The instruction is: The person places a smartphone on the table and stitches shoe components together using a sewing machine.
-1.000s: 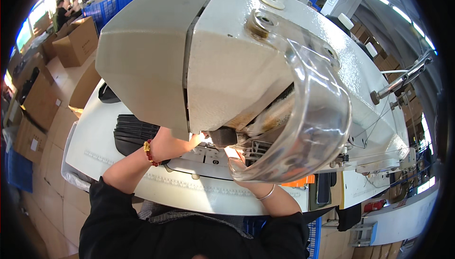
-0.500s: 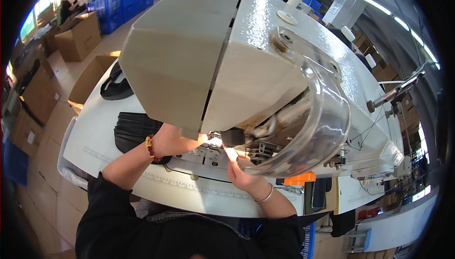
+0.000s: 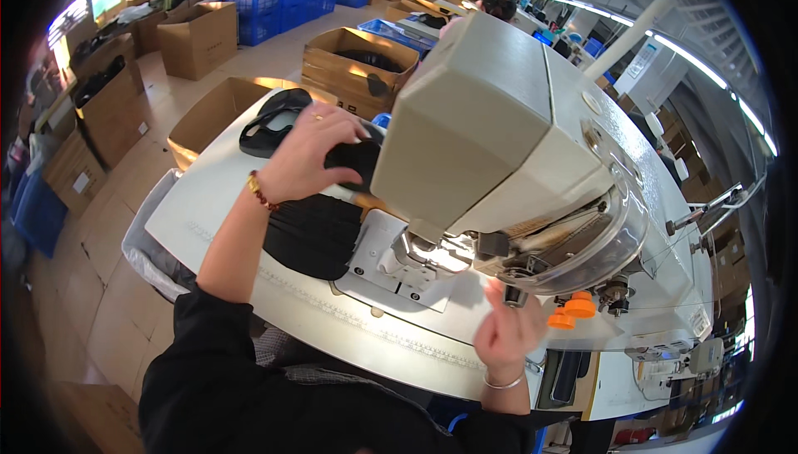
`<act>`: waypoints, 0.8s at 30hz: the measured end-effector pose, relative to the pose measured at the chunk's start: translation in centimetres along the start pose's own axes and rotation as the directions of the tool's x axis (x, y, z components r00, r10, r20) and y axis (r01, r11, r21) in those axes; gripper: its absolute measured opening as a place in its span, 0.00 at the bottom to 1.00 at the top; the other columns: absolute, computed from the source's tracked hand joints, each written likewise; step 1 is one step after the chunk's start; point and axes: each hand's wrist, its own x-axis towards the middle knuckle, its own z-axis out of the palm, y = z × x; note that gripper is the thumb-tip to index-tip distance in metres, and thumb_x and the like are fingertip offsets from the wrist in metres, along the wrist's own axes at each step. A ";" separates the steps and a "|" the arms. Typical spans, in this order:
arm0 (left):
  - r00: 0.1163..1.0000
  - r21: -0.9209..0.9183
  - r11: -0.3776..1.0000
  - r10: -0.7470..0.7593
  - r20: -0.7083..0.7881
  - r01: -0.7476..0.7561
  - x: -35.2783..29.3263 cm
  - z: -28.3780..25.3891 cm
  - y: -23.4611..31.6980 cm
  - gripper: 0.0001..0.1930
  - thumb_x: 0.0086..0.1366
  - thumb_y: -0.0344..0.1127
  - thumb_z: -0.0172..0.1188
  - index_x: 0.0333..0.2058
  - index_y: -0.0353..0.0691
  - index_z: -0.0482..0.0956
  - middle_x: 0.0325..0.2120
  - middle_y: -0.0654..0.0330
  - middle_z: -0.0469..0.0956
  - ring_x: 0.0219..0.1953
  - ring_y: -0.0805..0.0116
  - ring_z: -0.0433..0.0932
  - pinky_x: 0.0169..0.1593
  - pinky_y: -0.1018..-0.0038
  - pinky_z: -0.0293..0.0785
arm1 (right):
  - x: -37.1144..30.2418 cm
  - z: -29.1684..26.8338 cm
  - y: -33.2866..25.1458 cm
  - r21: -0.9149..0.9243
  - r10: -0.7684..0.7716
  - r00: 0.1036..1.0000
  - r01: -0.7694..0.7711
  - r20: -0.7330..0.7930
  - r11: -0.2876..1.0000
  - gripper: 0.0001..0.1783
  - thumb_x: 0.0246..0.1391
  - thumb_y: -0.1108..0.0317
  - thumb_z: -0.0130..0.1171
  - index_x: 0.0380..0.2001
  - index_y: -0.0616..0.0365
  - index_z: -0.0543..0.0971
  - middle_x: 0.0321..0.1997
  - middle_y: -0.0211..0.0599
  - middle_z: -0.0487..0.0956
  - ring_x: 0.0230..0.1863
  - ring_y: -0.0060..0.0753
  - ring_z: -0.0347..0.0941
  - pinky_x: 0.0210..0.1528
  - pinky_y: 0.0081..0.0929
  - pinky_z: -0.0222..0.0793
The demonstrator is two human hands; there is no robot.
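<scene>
A sewing machine's pale head (image 3: 465, 113) stands over the table, with its lit needle area (image 3: 440, 254) low at the front. Left of it, my left hand (image 3: 312, 150) is open, thumb and fingers apart around the edge of a black piece (image 3: 353, 159); no pinch on it shows. Below that hand lies a stack of black fabric pieces (image 3: 312, 238). A black strap-like piece (image 3: 264, 138) rests just beyond the wrist. My right hand (image 3: 504, 333) is raised beside a dark cylindrical part (image 3: 515, 296) under the head, its fingers curled; what they grip, if anything, is hidden.
A clear curved guard (image 3: 632, 221) and orange knobs (image 3: 579, 304) project at the machine's right. A phone (image 3: 569, 375) lies near the front edge. Cardboard boxes (image 3: 357, 71) and a lined bin (image 3: 154, 238) stand around the table's left side; blue crates (image 3: 249, 9) are farther back.
My left hand has left the needle area and moved up and left to the black pieces. My right hand has drawn away to the right. The view has shifted, showing more of the left side.
</scene>
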 end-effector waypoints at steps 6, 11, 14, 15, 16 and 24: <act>0.868 0.547 0.803 -0.428 0.251 0.238 -4.6 -1.7 -5.4 0.16 0.59 0.34 0.70 0.44 0.42 0.75 0.34 0.56 0.82 0.47 0.52 0.80 0.73 0.43 0.54 | 0.4 -3.4 0.4 0.032 0.109 0.990 -0.106 -0.086 0.994 0.16 0.44 0.87 0.48 0.34 0.68 0.82 0.36 0.49 0.86 0.38 0.52 0.84 0.45 0.39 0.79; 0.758 0.545 0.775 -0.555 0.343 0.321 -7.3 -1.0 -13.0 0.19 0.62 0.36 0.68 0.50 0.43 0.75 0.32 0.48 0.83 0.44 0.46 0.81 0.65 0.46 0.65 | -3.1 -5.3 1.0 0.007 0.242 0.970 -0.242 -0.010 0.970 0.15 0.45 0.88 0.48 0.33 0.68 0.82 0.37 0.49 0.86 0.37 0.50 0.83 0.44 0.35 0.78; 0.671 0.528 0.725 -0.658 0.342 0.443 -6.5 -1.7 -16.9 0.23 0.62 0.38 0.68 0.54 0.41 0.77 0.46 0.44 0.83 0.53 0.42 0.79 0.54 0.52 0.76 | -7.1 -8.0 0.9 -0.002 0.441 0.897 -0.442 -0.022 0.897 0.14 0.44 0.87 0.50 0.33 0.65 0.82 0.34 0.45 0.86 0.35 0.50 0.83 0.42 0.37 0.79; 0.786 0.502 0.812 -0.507 0.353 0.298 -6.5 -2.1 -18.1 0.22 0.62 0.38 0.68 0.53 0.38 0.77 0.46 0.45 0.83 0.52 0.41 0.79 0.55 0.51 0.75 | -8.9 -9.4 0.6 -0.038 0.532 0.847 -0.532 -0.021 0.846 0.14 0.46 0.87 0.50 0.33 0.65 0.82 0.34 0.45 0.86 0.35 0.49 0.83 0.41 0.36 0.78; 0.835 0.449 0.846 -0.451 0.315 0.288 -6.7 -2.4 -19.5 0.22 0.62 0.37 0.66 0.54 0.36 0.77 0.47 0.43 0.82 0.51 0.39 0.79 0.54 0.52 0.74 | -10.8 -10.7 0.3 -0.052 0.609 0.792 -0.610 -0.032 0.791 0.14 0.48 0.87 0.50 0.33 0.65 0.83 0.34 0.46 0.86 0.35 0.48 0.83 0.41 0.35 0.78; 0.782 0.295 0.882 -0.465 0.415 0.367 -10.2 -2.8 -29.2 0.21 0.71 0.39 0.60 0.54 0.27 0.77 0.51 0.39 0.81 0.55 0.41 0.78 0.58 0.61 0.72 | -30.2 -21.6 -0.9 -0.200 0.887 0.151 -0.978 -0.436 0.068 0.09 0.59 0.75 0.54 0.33 0.64 0.84 0.32 0.43 0.86 0.36 0.40 0.84 0.43 0.33 0.77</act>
